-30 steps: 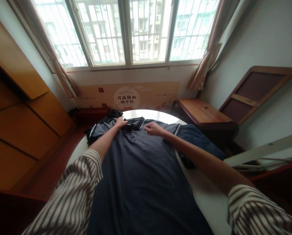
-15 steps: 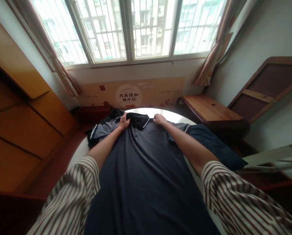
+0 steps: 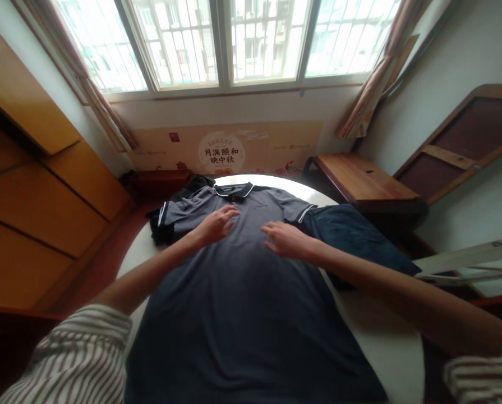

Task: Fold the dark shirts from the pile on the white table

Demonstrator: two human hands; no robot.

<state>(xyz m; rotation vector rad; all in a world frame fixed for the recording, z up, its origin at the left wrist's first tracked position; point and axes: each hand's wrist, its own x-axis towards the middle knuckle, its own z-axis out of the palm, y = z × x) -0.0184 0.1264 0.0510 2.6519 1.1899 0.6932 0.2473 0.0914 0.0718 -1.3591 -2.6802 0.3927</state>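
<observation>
A dark grey polo shirt (image 3: 242, 314) with a white-trimmed collar lies face up on a round white table (image 3: 372, 336), collar toward the window. My left hand (image 3: 217, 224) rests flat on the shirt's chest, fingers spread. Beside it, my right hand (image 3: 286, 240) also lies flat on the chest with fingers stretched out. Neither hand holds anything. Both arms wear striped sleeves.
A dark blue garment (image 3: 351, 238) lies on the table to the right of the shirt. More dark cloth (image 3: 194, 188) is bunched under the shirt's left sleeve. A wooden side table (image 3: 360, 182) stands at right, wooden cabinets (image 3: 44, 196) at left, a window behind.
Both hands let go of the collar and drew back toward me onto the shirt's chest, opening flat. The collar now lies smooth near the table's far edge.
</observation>
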